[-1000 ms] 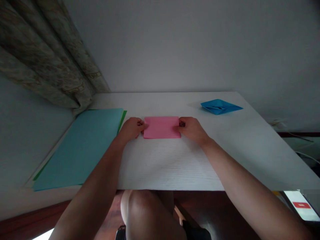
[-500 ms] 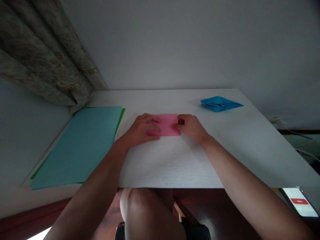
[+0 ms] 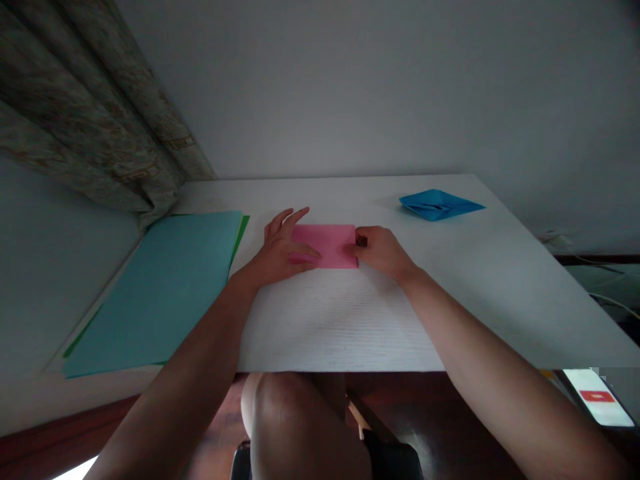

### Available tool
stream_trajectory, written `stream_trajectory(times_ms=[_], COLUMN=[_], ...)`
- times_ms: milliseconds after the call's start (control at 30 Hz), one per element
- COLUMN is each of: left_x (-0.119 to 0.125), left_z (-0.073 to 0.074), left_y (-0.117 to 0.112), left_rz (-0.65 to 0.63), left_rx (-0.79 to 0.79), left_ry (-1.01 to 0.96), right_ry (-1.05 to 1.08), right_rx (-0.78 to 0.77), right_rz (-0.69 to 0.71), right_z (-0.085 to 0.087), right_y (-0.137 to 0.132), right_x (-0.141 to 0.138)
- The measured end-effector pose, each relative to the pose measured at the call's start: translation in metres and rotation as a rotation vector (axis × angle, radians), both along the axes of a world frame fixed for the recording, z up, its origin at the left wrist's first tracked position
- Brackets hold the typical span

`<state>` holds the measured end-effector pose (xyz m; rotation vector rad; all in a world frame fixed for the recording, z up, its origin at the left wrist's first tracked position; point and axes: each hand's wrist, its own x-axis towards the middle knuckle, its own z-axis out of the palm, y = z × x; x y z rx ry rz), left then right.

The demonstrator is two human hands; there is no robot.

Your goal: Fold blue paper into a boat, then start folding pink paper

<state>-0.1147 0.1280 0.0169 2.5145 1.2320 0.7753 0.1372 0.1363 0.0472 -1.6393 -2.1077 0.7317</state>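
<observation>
A folded pink sheet of paper (image 3: pixel 331 241) lies flat on the white table (image 3: pixel 340 327) in front of me. My left hand (image 3: pixel 284 248) is spread over the paper's left end, with some fingers resting on it and others raised past its far left corner. At the opposite end, my right hand (image 3: pixel 381 250) pinches the right edge between thumb and fingers. A folded blue paper boat-like shape (image 3: pixel 436 205) sits farther back on the right, apart from both hands.
Light-blue sheets (image 3: pixel 165 287) are stacked at the table's left, with a green sheet (image 3: pixel 243 227) showing beneath. A patterned curtain (image 3: pixel 100 113) hangs at the back left corner. Below the table's right front corner is a lit phone (image 3: pixel 597 393).
My left fingers have lifted and spread away from the paper's far edge, uncovering more of its left part. My right hand keeps its pinch on the right edge.
</observation>
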Motion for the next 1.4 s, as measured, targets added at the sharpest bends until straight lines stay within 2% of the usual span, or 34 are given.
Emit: stream_trajectory(times_ms=[633, 1200, 1400], left_x=[-0.0008, -0.0016, -0.0007], left_z=[-0.0028, -0.0063, -0.007], left_y=[0.0001, 0.0008, 0.0008], left_rz=[-0.04, -0.049, -0.05], left_rx=[-0.027, -0.018, -0.019], left_ry=[0.038, 0.024, 0.015], right_ry=[0.036, -0.044, 0.0], right_rx=[-0.011, 0.007, -0.021], right_rz=[0.016, 0.026, 0.03], right_z=[-0.0024, -0.0017, -0.0024], right_y=[0.0022, 0.0037, 0.0034], right_x=[0.004, 0.0037, 0.004])
